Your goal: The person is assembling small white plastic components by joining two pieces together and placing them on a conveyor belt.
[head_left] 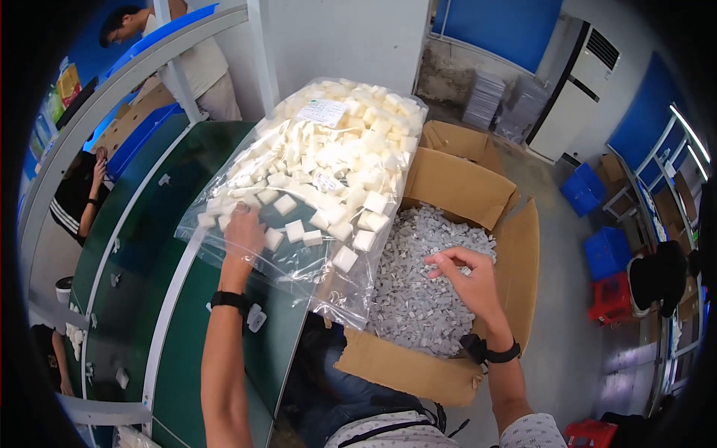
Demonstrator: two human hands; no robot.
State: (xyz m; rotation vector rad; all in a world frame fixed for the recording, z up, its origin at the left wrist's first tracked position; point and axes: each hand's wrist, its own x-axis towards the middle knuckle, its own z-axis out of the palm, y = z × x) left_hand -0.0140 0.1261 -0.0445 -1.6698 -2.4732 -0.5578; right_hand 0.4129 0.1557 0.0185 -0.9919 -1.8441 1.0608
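The left hand (243,230) is resting on the near end of a large clear plastic bag (314,179) full of small white foam blocks (340,160). Its grip is loosely curled, fingers bent down onto the plastic, pressing on the bag rather than clamped around any 1 block. The bag is lying beyond and to the right of this grip, half on the green counter (149,246) and half over the edge of an open cardboard box (463,194).

The right hand (467,276) is hovering inside the box, just above a heap of small grey parts (426,291). Its grip is nearly together, thumb and fingertips pinched; whether a part is actually caught between them is too small to tell. The grey heap is lying directly under and to the left of this grip, filling the box floor.

Both wrists are wearing black bands. A few loose small parts (256,319) are sitting on the counter just beside the left forearm. Far beyond the left grip, another person (190,63) in a pale shirt is standing at the counter's far side.
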